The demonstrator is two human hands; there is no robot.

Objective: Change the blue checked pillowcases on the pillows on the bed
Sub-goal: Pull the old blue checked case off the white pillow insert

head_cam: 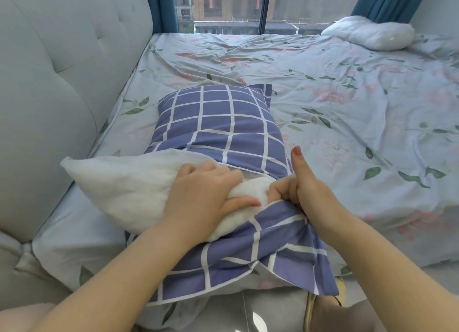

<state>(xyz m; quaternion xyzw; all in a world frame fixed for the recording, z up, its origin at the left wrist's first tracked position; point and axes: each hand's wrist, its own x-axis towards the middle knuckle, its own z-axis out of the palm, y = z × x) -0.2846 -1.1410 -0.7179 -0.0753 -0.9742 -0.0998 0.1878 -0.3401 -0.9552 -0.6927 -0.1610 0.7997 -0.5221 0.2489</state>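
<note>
Head view: on the bed, left grip clutches the white pillow, half out of the blue checked pillowcase; right grip bunches its opening, fingertips buried in fabric, thumb raised.

— What's the pillowcase made of?
— Woven cloth, matt, blue crossed with white lines, softly creased.
— And the pillow showing at its open end?
— White, fleecy, a little rough, with no shine at all.
— The bed sheet?
— Thin, smooth printed cloth, much wrinkled, with a faint sheen.
— The headboard?
— Pale upholstery fabric, matt and even, tufted into dimples.
— Anything glossy?
— The far pillow: its white cover looks slicker. The curtain is heavy, matt teal cloth.
</note>
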